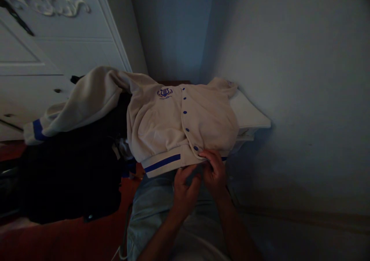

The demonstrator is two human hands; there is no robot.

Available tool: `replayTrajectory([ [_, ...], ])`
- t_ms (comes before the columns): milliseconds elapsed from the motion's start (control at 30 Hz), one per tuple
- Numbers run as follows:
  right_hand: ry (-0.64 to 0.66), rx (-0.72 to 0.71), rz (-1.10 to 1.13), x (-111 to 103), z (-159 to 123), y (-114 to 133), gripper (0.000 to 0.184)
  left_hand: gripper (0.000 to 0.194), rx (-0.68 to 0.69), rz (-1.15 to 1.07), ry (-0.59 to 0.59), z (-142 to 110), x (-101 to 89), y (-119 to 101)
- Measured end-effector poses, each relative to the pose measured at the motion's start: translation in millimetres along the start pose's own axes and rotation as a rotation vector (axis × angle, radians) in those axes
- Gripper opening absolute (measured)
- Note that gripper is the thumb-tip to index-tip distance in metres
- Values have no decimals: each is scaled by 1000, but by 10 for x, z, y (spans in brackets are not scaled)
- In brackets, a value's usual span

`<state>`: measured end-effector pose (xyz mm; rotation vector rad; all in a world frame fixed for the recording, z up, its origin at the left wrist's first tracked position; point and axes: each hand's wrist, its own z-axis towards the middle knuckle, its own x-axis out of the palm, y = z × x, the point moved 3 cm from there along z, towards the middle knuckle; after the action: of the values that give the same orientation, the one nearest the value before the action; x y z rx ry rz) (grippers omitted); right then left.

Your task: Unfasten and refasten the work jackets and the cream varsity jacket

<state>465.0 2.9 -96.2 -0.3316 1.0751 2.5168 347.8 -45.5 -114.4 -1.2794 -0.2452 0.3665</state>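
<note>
Cream fabric jacket (164,122) with blue round snaps (185,112) lay spread; left hand (187,187) pinched its striped hem (163,164), right hand (214,172) gripped beside the lowest snap!

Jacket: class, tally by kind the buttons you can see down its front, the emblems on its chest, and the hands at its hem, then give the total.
Buttons: 5
Chest emblem: 1
Hands (left hand, right hand): 2
Total: 8
</note>
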Motion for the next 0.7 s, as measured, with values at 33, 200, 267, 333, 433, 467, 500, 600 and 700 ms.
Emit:
replayTrajectory([
  [33,-5,17,3,6,7,3,28,27,-14,-14,0,-2,4,0],
  [200,-15,82,18,26,15,-19,31,34,-34,-111,55,-17,43,-24],
  [267,-25,100,23,36,2,-37,29,35,-43,-125,64,-28,50,-7],
  [333,-45,107,25,50,-18,-48,26,34,-59,-131,57,-42,51,29],
  [433,-100,108,31,63,-52,-52,25,33,-88,-134,53,-68,54,87],
  [467,-114,108,39,61,-61,-51,26,32,-107,-137,53,-76,56,103],
  [500,-120,105,51,55,-67,-51,26,32,-136,-145,52,-85,60,116],
  [600,-60,89,95,23,-73,-57,23,31,-276,-272,57,-97,86,139],
  [700,63,76,113,-9,-91,-84,19,26,-392,-512,83,-76,141,141],
])
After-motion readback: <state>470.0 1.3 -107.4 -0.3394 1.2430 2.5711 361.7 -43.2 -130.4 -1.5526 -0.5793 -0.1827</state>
